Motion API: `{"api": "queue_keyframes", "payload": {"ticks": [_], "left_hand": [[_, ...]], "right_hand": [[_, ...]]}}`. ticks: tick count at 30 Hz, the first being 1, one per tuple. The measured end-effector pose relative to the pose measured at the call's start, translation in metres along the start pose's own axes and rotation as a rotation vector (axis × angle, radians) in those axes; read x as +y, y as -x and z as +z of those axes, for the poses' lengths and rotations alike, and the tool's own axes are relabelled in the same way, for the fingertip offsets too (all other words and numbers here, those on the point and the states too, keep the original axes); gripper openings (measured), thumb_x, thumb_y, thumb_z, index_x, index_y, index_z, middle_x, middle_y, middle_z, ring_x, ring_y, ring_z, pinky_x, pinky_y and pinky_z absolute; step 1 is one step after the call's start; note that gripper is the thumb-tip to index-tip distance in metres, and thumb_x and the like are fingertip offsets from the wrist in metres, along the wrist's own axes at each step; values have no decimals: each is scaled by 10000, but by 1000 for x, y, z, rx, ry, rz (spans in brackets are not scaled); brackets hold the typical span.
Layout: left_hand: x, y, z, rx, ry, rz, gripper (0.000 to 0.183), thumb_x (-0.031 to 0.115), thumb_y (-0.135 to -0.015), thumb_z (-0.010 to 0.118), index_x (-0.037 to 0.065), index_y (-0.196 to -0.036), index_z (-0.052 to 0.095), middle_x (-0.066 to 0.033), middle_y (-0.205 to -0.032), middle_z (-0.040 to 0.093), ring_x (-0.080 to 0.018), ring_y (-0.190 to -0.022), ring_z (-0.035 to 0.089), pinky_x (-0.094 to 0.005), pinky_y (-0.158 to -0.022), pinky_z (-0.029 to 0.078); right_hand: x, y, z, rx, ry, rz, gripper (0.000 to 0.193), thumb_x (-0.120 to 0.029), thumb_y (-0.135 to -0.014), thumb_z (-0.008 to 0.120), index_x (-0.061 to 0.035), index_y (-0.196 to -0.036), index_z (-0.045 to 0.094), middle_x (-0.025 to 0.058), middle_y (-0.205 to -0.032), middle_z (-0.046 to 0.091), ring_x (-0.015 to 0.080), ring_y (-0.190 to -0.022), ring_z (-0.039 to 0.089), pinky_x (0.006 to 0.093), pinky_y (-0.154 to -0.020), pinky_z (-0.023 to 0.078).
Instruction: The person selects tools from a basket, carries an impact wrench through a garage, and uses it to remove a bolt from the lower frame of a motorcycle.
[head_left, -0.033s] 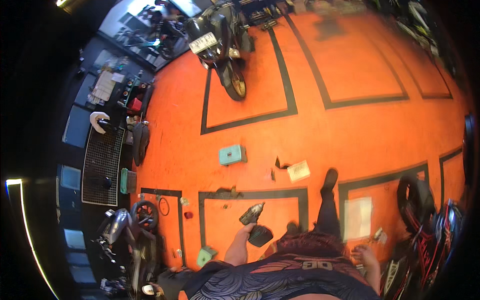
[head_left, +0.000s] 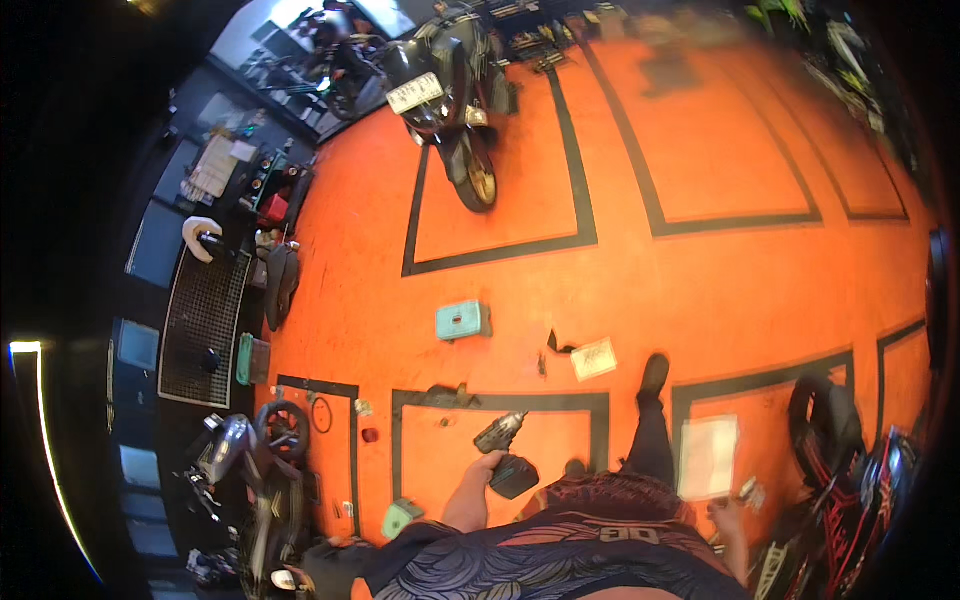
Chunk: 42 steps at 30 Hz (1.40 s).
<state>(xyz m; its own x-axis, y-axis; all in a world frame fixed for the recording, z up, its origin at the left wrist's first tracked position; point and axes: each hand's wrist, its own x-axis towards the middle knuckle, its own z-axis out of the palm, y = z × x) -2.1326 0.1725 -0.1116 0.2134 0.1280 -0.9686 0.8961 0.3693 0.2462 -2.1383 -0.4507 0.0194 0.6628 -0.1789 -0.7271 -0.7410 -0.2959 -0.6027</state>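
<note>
My left hand is wrapped round the grip of a cordless impact driver, dark with a metallic nose and a thick black battery at its base. The tool's nose points up and to the right, out over the orange floor. On the other side of my body my right hand hangs low and looks empty, its fingers loosely apart, though small and blurred. Nearest to it on the floor lie a small pale item and a whitish sheet. One of my legs is stretched forward.
A teal step stool stands ahead, with a pale flat box to its right. A black motorcycle is parked farther off. Other motorcycles stand at left and right. A green stool is near my left arm.
The whole view has shifted slightly. My right hand sits a little lower and closer to my body. My left hand keeps its hold on the impact driver.
</note>
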Motion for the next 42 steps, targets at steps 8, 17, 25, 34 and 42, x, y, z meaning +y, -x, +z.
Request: {"api": "queue_keyframes", "payload": {"ticks": [8, 17, 25, 34, 42], "left_hand": [[77, -1, 117, 161, -224, 44, 358, 292, -855, 626, 3, -1068, 627, -132, -940, 684, -289, -757, 648, -419, -691, 505], [233, -36, 234, 177, -258, 56, 358, 312, -840, 638, 7, -1028, 639, -136, -914, 682, -280, -709, 639, -421, -644, 496], [390, -85, 303, 201, -264, -34, 360, 329, -826, 649, 10, -992, 650, -140, -890, 681, -271, -665, 631, -424, -603, 487], [698, -168, 413, 198, -415, 225, 364, 349, -810, 660, 14, -952, 663, -144, -863, 679, -261, -616, 622, -426, -556, 477], [1030, -130, 644, 426, -997, 555, 431, 435, -779, 668, 26, -910, 690, -138, -774, 684, -259, -636, 642, -414, -553, 475]], "right_hand": [[-230, -262, -43, -259, 820, -493, 474, -353, -870, 629, 31, -1145, 603, 226, -1131, 631, 393, -999, 621, 461, -834, 519], [-525, -419, -36, -122, 860, -679, 436, -295, -868, 633, 31, -1156, 599, 228, -1141, 630, 344, -1034, 624, 427, -874, 504], [-564, -563, -39, -482, 1117, -413, 530, -391, -899, 568, -1, -1258, 567, 208, -1228, 612, 349, -1167, 565, 439, -973, 459], [-782, -668, 1, -583, 689, -511, 538, -395, -939, 561, 44, -1249, 552, 229, -1210, 607, 369, -1126, 587, 439, -908, 492], [-1003, -813, 70, -783, 73, -219, 789, -495, -931, 554, 65, -1430, 308, 276, -1468, 327, 354, -1341, 386, 427, -1121, 333]]}}
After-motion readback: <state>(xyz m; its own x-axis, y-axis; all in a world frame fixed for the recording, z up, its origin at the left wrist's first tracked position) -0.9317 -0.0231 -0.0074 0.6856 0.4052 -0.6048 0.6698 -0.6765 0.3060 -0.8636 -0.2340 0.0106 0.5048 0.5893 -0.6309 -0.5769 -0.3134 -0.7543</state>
